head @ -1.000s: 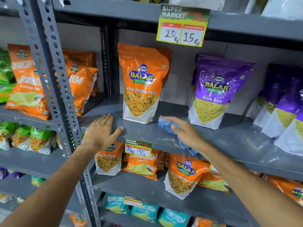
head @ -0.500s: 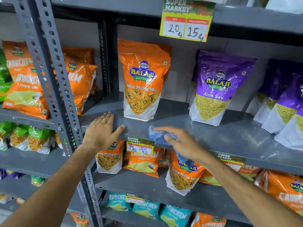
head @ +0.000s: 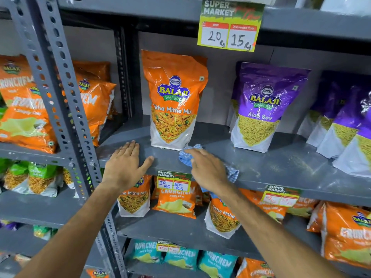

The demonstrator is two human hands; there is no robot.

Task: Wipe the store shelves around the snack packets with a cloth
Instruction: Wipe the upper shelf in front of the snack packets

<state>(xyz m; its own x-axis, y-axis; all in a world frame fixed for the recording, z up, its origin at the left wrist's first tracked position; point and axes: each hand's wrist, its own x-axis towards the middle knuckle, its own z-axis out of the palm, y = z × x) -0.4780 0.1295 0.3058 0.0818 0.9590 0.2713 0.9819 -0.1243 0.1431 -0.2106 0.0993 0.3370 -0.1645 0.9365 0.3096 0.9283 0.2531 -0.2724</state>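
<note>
While the left hand [head: 125,166] lies flat and open on the shelf [head: 271,167], the right hand [head: 207,169] presses the blue cloth [head: 187,157] beneath its fingers, beside the orange packet [head: 173,101].

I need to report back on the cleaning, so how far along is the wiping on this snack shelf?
Early on. In hand: the right hand presses the blue cloth on the shelf by the orange packet, while the left hand rests flat. Left: pale dust in front of the purple packet. No stretch looks clearly finished.
</note>
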